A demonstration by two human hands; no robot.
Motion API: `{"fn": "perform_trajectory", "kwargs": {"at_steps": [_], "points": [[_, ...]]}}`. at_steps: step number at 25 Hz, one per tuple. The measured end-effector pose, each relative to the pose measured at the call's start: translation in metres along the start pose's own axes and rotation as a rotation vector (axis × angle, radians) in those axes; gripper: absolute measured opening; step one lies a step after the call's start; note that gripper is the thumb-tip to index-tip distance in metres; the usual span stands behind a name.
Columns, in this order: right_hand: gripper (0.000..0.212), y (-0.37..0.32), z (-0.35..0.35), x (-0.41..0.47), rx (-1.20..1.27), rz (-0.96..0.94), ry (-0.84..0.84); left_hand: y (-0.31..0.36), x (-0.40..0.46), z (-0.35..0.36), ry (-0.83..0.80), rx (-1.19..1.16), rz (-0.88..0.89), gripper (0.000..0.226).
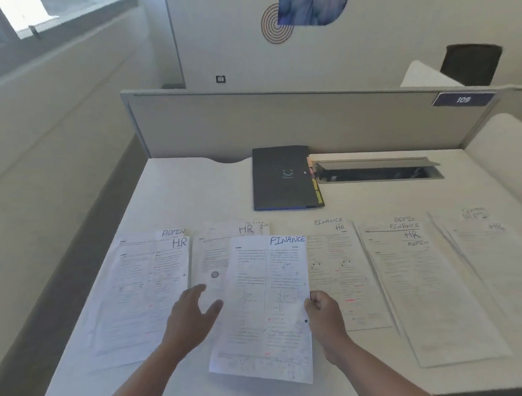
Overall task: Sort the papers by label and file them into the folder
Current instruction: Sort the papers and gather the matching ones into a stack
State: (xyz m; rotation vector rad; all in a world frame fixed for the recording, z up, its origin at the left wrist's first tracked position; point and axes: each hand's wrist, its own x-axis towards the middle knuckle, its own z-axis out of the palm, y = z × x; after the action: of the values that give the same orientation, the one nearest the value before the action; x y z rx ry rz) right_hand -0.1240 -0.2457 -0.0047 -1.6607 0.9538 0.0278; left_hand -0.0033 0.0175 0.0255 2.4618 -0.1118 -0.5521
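White table [176,194] under the head camera: your right hand [323,313] pinches the FINANCE sheet [267,306] by its edge, lifted so the label reads. Your left hand [193,311] hovers beside it, fingers spread. Beyond both hands lies the closed folder [281,177]; labelled stacks flank them.

Head cam; looks fwd/down at desk [194,189]; close.

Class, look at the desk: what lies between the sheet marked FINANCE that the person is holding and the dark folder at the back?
In the head view, only bare desk separates the FINANCE sheet, pinched by the right hand, from the folder.
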Motion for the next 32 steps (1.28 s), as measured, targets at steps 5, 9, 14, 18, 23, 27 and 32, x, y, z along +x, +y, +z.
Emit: {"fn": "perform_trajectory", "kwargs": {"at_steps": [5, 9, 14, 18, 23, 27, 32], "points": [[0.023, 0.033, -0.109, 0.008, 0.039, -0.004, -0.028, 0.088, -0.038, 0.088, -0.174, -0.345, -0.15, 0.067], [0.022, 0.058, -0.178, 0.01, 0.093, -0.004, -0.065, 0.15, -0.056, 0.131, -0.226, -0.58, -0.2, 0.028], [0.017, 0.062, -0.219, 0.016, 0.167, 0.034, -0.144, 0.197, -0.063, 0.155, -0.179, -0.588, -0.181, 0.012], [0.019, 0.059, -0.226, 0.03, 0.156, 0.046, -0.186, 0.205, -0.042, 0.168, -0.117, -0.537, -0.174, 0.015], [0.019, 0.033, -0.246, 0.061, 0.166, 0.083, -0.063, 0.215, 0.002, 0.181, 0.082, -0.328, -0.152, 0.028], [0.02, 0.016, -0.249, 0.089, 0.145, 0.098, -0.008, 0.22, 0.033, 0.175, 0.084, -0.074, -0.155, 0.078], [0.02, 0.014, -0.252, 0.118, 0.141, 0.118, 0.01, 0.22, 0.059, 0.187, 0.01, 0.083, -0.201, 0.106]]}}
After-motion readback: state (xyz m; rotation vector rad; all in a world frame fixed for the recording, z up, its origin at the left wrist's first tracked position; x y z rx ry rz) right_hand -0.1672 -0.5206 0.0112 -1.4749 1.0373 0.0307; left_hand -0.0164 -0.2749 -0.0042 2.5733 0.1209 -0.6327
